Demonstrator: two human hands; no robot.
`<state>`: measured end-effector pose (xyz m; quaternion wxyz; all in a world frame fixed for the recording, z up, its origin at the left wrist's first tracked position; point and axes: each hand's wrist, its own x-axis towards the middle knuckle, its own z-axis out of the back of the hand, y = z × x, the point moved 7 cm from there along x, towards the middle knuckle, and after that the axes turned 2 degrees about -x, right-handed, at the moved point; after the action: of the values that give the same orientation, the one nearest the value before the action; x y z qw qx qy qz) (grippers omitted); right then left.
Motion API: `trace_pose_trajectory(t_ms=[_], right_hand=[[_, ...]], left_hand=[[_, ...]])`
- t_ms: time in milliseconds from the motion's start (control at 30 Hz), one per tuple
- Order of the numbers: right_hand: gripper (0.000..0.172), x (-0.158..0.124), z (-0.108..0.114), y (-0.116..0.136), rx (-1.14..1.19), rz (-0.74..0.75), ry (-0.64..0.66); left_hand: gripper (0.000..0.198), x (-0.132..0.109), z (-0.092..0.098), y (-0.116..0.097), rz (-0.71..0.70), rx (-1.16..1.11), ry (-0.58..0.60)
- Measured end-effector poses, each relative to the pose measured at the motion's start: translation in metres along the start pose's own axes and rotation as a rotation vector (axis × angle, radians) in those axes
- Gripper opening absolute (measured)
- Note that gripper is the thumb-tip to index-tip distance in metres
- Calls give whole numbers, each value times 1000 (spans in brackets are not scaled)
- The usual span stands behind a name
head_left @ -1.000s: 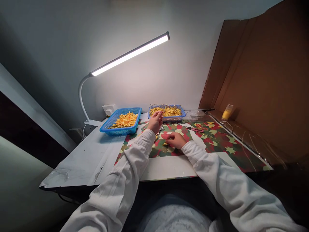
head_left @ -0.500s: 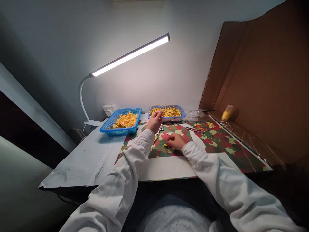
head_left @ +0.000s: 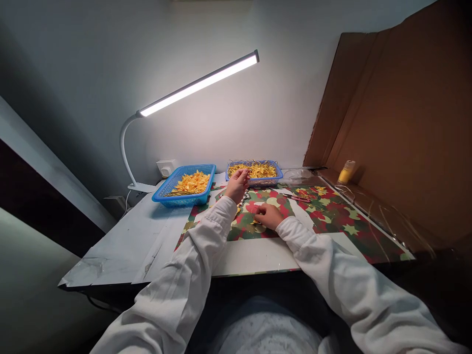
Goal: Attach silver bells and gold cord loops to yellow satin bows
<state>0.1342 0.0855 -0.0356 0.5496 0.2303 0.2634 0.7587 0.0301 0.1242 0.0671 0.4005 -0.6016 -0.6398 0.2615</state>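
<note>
My left hand point(head_left: 237, 186) is raised above the camouflage-patterned sheet point(head_left: 295, 209), its fingertips pinched together. What it pinches, if anything, is too small to make out. Lower and to the right, my right hand point(head_left: 269, 216) is closed close over the sheet, thumb and fingers together. Whatever lies in those fingers is hidden. Small yellow bits show under and beside my right hand. A cluster of small silvery pieces point(head_left: 245, 197) lies just right of my left wrist.
A blue basket point(head_left: 158, 196) of yellow ribbon-like pieces stands left. Behind my left hand is another blue basket point(head_left: 280, 175) with golden strands. Pink-handled snips point(head_left: 299, 198), a yellow-filled bottle point(head_left: 345, 173), a lit lamp point(head_left: 199, 83) and a cardboard panel point(head_left: 398, 108) stand around.
My right hand has shifted very slightly, with its fingers still together. My left hand stays raised in nearly the same spot.
</note>
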Motion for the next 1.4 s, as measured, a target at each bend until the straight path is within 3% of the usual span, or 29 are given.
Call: trace_pose_trajectory(t_ms=[400,567,867,1100,1267,1400], right_hand=[[26,-2,-2,-3,52,-57,-14],[27,-3,0,-4,91,-69,-36],[28,-6,3,0,86,-93,-30],[27,-5,0,-1,42,-103,-20],[22,-3,11,6,19,-53,-16],[12,-1,38,14,-20,27,-52]], left_hand=[[14,5,9,7,26,30,-31],[26,8,16,8,46,37,-68],[9,7,23,-2,8,-88,-112],[17,5,23,-6,-4,-163,-97],[13,4,16,-5,41,-135,-35],[13,6,12,1,101,-129,15]])
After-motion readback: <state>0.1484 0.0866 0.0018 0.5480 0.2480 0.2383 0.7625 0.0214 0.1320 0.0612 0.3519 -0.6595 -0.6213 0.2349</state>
